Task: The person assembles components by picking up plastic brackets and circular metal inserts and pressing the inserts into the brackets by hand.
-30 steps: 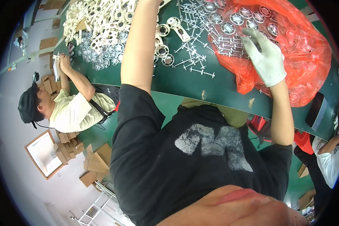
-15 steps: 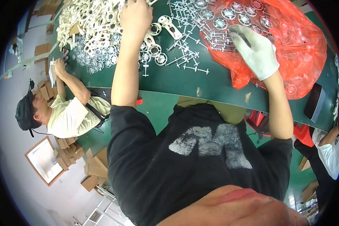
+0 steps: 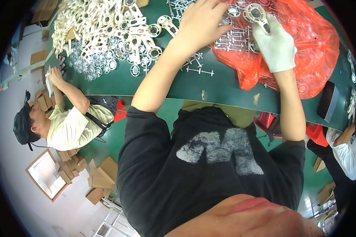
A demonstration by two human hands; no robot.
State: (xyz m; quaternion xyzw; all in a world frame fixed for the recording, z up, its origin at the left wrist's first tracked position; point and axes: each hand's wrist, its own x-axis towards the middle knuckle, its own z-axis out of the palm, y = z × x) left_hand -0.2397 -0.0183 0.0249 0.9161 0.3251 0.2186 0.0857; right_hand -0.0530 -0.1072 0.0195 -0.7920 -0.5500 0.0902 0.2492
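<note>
My right hand (image 3: 276, 49), in a white glove, grips a cream plastic arm (image 3: 254, 13) with a round spoked ring end. The ring sticks up past its fingertips, above an open red plastic bag (image 3: 310, 43). My bare left hand (image 3: 201, 23) is left of it, over small grey cross-shaped rods (image 3: 231, 39) at the bag's edge. Its thumb stands apart from the fingers, and nothing shows between them. The fingertips lie close to the picture's top edge. Round spoked discs (image 3: 233, 11) lie on the bag, partly hidden by my hands.
Cream plastic arms (image 3: 106, 19) are heaped at the left of the green table (image 3: 186, 86). Clear round discs (image 3: 93, 59) lie before them. A dark box (image 3: 327, 100) stands near the right edge. A co-worker (image 3: 73, 122) sits at the left; another person (image 3: 344, 150) is at the right.
My left hand has moved right from the cream heap to over the rods. A cream plastic arm is now in my gloved right hand, which was empty and spread before.
</note>
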